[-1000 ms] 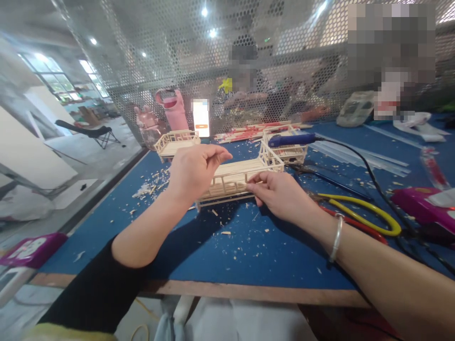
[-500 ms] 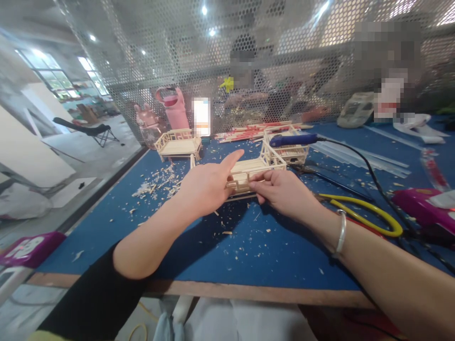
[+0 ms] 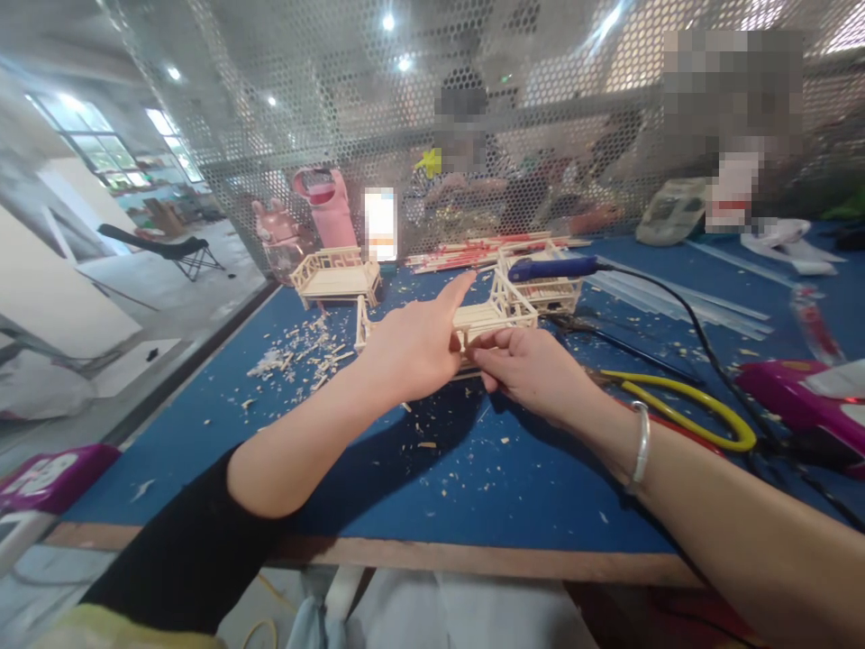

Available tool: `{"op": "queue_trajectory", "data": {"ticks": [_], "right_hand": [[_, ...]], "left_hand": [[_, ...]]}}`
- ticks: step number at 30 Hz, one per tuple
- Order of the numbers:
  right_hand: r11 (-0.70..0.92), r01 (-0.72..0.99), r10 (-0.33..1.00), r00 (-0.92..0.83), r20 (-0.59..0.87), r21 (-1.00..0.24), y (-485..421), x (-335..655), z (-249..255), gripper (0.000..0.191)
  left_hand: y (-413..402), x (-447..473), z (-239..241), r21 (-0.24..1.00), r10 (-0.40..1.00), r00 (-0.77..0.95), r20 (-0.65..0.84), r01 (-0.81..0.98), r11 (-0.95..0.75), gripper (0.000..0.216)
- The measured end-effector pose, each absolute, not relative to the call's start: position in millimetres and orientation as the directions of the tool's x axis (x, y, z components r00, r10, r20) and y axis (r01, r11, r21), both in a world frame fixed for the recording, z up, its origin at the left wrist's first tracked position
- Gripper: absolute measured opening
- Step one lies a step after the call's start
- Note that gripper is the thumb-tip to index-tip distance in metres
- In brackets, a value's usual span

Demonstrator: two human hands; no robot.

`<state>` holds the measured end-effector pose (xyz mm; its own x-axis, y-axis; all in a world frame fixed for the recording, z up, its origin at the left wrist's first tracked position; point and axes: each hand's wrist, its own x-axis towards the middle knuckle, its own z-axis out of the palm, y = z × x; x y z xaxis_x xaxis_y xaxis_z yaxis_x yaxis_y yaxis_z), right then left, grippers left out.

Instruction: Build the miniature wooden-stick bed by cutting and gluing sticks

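A miniature bench-like frame of pale wooden sticks (image 3: 481, 315) stands on the blue table before me, partly covered by my hands. My left hand (image 3: 415, 347) reaches across its front, index finger stretched out and the other fingers curled at the front edge. Close against it, my right hand (image 3: 531, 368) pinches with thumb and forefinger at a thin wooden stick on that front side. My fingertips nearly meet, so the stick is mostly hidden. Behind, a second stick model (image 3: 564, 293) has a blue-handled corded tool (image 3: 554, 268) resting on it.
Another finished-looking stick bench (image 3: 338, 275) stands at back left. Red-tipped sticks (image 3: 473, 252) lie by the perforated metal screen (image 3: 324, 108). Yellow-handled pliers (image 3: 730, 419), clear glue sticks (image 3: 689, 302) and a purple device (image 3: 797, 406) are on the right. Wood shavings (image 3: 290, 351) litter the left.
My left hand has slid right along the model's front, closing the gap to my right hand and covering the small stick piece seen between them. My right hand has shifted slightly left.
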<state>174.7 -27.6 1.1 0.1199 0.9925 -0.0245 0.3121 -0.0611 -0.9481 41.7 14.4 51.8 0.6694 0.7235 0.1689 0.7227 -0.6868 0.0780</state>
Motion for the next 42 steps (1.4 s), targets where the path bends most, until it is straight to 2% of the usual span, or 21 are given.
{"op": "queue_trajectory", "data": {"ticks": [7,13,18,26,33,38,42], "right_hand": [[-0.094,0.383,0.984,0.174,-0.029,-0.919,-30,179,3,0.013],[-0.065,0.297,0.985,0.172,-0.014,-0.953,-29,173,0,0.013],[-0.045,0.313,0.982,0.189,0.016,-0.949,-29,173,-1,0.016],[-0.028,0.355,0.985,0.171,0.036,-0.934,-30,172,1,0.020],[-0.019,0.328,0.983,0.178,0.042,-0.945,-28,170,-3,0.013],[-0.027,0.291,0.984,0.179,0.027,-0.956,-27,169,-2,0.011],[-0.035,0.300,0.983,0.182,0.022,-0.953,-27,168,0,0.008]], "left_hand": [[15,39,47,0.079,0.732,0.647,0.213,0.736,-0.673,0.076],[15,39,47,0.060,0.739,0.633,0.232,0.748,-0.660,0.071],[14,39,45,0.043,0.733,0.632,0.251,0.749,-0.661,0.069],[14,38,45,0.039,0.736,0.633,0.239,0.751,-0.659,0.068],[13,39,45,0.058,0.736,0.634,0.236,0.747,-0.662,0.067],[14,31,52,0.093,0.680,0.712,0.175,0.675,-0.732,0.078],[15,22,54,0.025,0.688,0.714,0.130,0.691,-0.723,0.080]]}}
